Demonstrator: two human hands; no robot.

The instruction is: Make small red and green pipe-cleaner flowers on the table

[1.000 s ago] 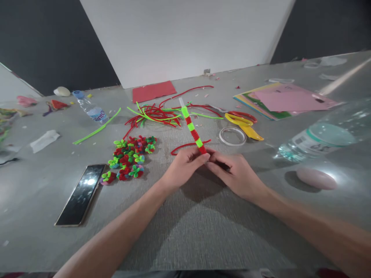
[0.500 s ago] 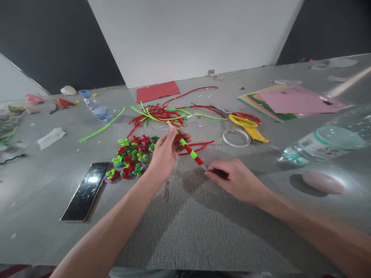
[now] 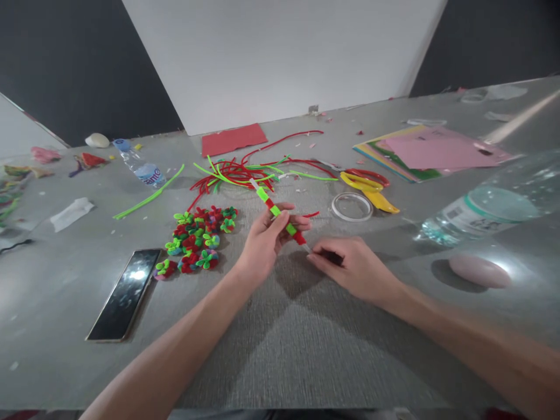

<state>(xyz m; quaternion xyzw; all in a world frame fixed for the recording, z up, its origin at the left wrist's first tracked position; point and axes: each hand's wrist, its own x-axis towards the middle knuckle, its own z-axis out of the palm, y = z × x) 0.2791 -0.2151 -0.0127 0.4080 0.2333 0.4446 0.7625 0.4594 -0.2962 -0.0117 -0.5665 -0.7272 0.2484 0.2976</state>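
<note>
A thin whitish stick (image 3: 273,209) with alternating red and bright green fuzzy bands runs slantwise between my hands. My left hand (image 3: 265,242) is closed around its banded middle, thumb on top, hiding part of it. At the lower, bare end, my right hand (image 3: 352,265) pinches the stick between thumb and fingertips. Just beyond my left hand lies a tangled heap of red and green pipe cleaners (image 3: 238,175). A cluster of small red and green pipe-cleaner flowers (image 3: 192,240) sits to the left of my left hand.
Left of the flowers lies a phone (image 3: 125,297), with a small water bottle (image 3: 142,166) farther back. On the right are a tape roll (image 3: 352,207), yellow-handled scissors (image 3: 365,182), coloured sheets (image 3: 446,149), a large bottle (image 3: 472,210) and a pink oval object (image 3: 479,272).
My left hand has slid down the banded stick toward my right hand, uncovering the upper bands. My right hand keeps its pinch on the lower end. The view has shifted slightly.
</note>
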